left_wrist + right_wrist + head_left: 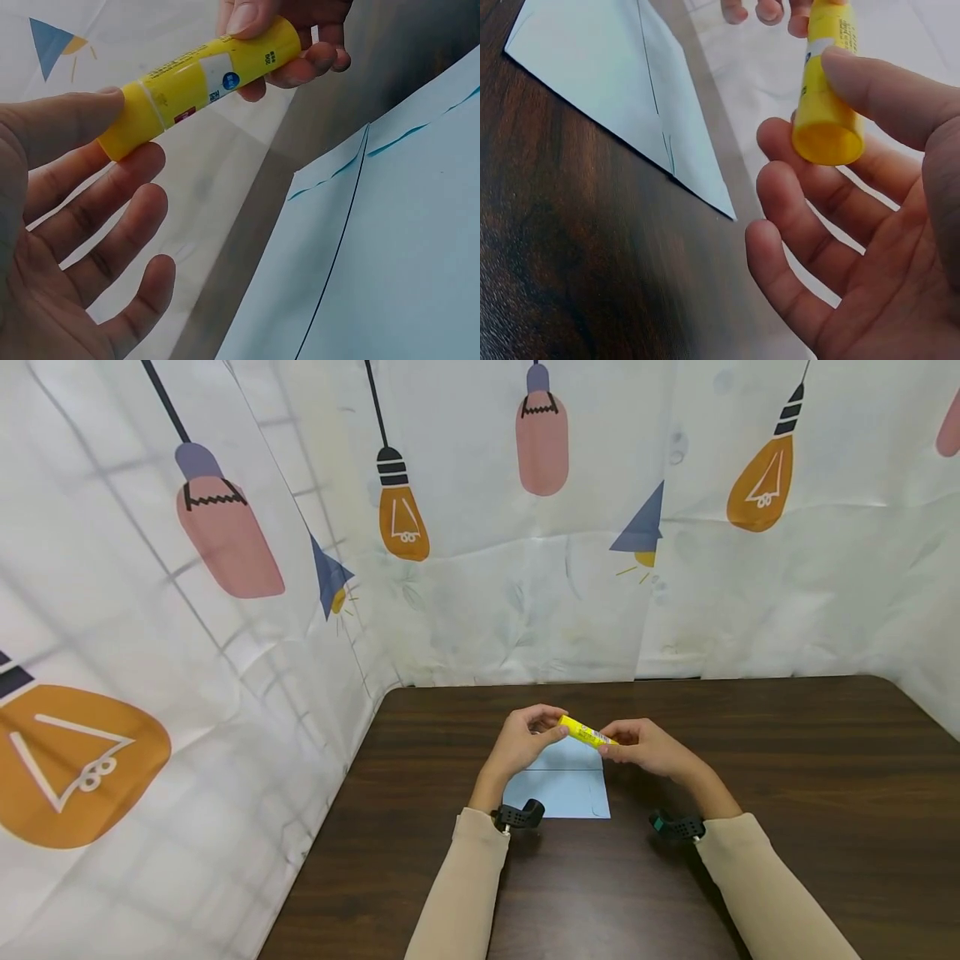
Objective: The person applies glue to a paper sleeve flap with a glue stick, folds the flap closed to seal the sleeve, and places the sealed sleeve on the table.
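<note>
A yellow glue stick is held between both hands above a light blue sheet of paper. My left hand pinches its capped end between thumb and forefinger, the other fingers loosely spread in the left wrist view. At the opposite end, my right hand grips the barrel with thumb and fingers; the right wrist view shows the glue stick's round base. A dark straight line crosses the paper, and teal marks run near its edge. The cap seems to be on.
The dark wooden table stretches out around the paper. Behind it and along the left hangs a white curtain printed with lamps and bulbs. Each wrist wears a black strap.
</note>
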{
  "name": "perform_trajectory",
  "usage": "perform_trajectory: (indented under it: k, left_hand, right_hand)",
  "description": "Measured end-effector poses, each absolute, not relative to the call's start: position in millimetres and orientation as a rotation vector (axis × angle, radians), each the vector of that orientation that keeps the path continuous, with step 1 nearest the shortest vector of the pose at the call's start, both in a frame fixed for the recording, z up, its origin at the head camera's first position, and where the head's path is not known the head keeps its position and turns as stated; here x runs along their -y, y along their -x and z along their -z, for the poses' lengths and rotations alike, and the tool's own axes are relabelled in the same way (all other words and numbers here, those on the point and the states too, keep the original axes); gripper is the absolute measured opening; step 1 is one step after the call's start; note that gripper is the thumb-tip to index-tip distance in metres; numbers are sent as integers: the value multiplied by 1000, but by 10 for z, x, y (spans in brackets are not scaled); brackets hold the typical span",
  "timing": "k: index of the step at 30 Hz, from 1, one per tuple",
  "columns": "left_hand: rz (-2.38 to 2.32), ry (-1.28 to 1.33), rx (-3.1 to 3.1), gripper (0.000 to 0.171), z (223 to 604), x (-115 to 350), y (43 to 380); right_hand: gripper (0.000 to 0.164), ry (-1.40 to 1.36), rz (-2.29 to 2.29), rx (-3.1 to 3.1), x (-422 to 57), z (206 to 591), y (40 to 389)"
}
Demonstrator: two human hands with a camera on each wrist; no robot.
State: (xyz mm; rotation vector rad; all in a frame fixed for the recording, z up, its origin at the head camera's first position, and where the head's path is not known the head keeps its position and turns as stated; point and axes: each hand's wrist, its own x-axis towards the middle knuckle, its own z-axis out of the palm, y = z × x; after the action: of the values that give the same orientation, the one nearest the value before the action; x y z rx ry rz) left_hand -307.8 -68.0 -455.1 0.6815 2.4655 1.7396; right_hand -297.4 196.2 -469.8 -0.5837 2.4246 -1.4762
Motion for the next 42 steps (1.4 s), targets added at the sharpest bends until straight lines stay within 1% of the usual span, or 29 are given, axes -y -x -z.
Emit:
perform_trajectory:
  k: [8,17,24,27,34,37,42]
  left_hand:
    - [-1562,-741,-2569,26,4526,683,3055]
    - [-1490,-736,-2615,23,4489,677,3037]
    - [-1416,-699,-2619,19,4481,699,3018]
    - [-1398,-672,-2622,20,4490,706,3020]
    - [-1364,-659,-2633,28,4500,742,3023]
    - [-1361,-654,-2640,27,4505,752,3027]
    - [-1373,-640,-2634,28,4507,768,3030]
  right_hand:
    - [28,646,1373,-2544,-1982,4694,2954]
    - [24,666,1297,-2685,-2028,4687,2943]
    - [25,707,1259,-2643,-2083,4724,2958]
    - [27,676,1319,-2572,-2117,4759,2967]
    - [32,511,1607,-2337,-2215,4818,2982]
    - [34,464,1744,-2195,-2259,4843,2992]
    - [32,359,1864,-2083,-2283,4852,2993]
